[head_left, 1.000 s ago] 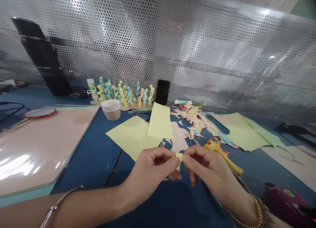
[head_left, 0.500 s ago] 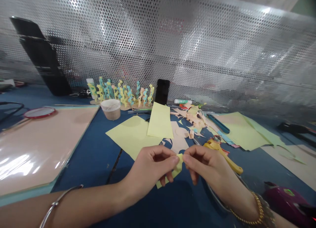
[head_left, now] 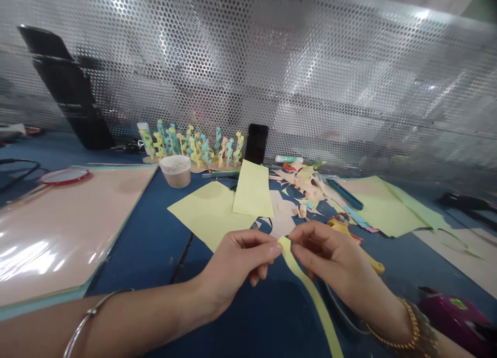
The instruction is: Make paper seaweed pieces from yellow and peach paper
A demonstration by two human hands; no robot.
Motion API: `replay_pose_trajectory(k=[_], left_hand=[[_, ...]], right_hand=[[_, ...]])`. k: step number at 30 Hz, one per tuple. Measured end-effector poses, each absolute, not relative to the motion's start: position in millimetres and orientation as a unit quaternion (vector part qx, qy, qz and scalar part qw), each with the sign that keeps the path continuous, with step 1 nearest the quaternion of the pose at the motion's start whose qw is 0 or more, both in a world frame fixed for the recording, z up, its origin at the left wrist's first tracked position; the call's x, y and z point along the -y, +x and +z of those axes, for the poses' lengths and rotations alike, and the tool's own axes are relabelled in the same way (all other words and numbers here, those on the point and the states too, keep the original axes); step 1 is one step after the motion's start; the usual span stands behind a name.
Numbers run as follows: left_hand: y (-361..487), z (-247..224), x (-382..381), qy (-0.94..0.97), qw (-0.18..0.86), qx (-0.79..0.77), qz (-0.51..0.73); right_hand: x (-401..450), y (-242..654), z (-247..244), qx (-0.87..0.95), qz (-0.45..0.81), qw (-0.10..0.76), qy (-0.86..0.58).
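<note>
Two bare hands meet over the blue tabletop (head_left: 252,334) at the upper end of a long yellow paper strip (head_left: 317,303). The left hand (head_left: 238,257) pinches that end between thumb and forefinger; the right hand (head_left: 337,259) has its fingertips right beside it, though I cannot tell whether they grip. At the back stand many spiral paper twists (head_left: 204,148), apparently made. By contrast, this strip curves away flat and uncoiled, so work on it looks barely begun, with nearly its whole length left.

The strip's tail passes inside the right wrist and off the lower edge of view, its far end hidden. Blue surface shows between the forearms, the roomiest stretch. Elsewhere room seems tighter: yellow sheets (head_left: 209,210) just ahead, a yellow-handled tool (head_left: 376,265) partly behind the right hand, glossy-covered pink sheets (head_left: 77,213) leftward, and a perforated metal panel (head_left: 272,63) bounding the rear.
</note>
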State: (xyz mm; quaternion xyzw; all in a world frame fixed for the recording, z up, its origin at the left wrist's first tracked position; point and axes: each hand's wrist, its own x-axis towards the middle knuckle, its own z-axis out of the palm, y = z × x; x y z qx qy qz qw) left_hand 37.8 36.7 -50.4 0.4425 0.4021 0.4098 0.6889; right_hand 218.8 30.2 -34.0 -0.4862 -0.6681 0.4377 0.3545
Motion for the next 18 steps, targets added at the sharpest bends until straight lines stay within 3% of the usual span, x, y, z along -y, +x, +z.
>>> replay_pose_trajectory(k=[18], left_hand=[[38.8, -51.3, -32.0, 0.519, 0.603, -0.399, 0.457]], right_hand=[[-23.6, 213.6, -35.3, 0.643, 0.460, 0.360, -0.495]])
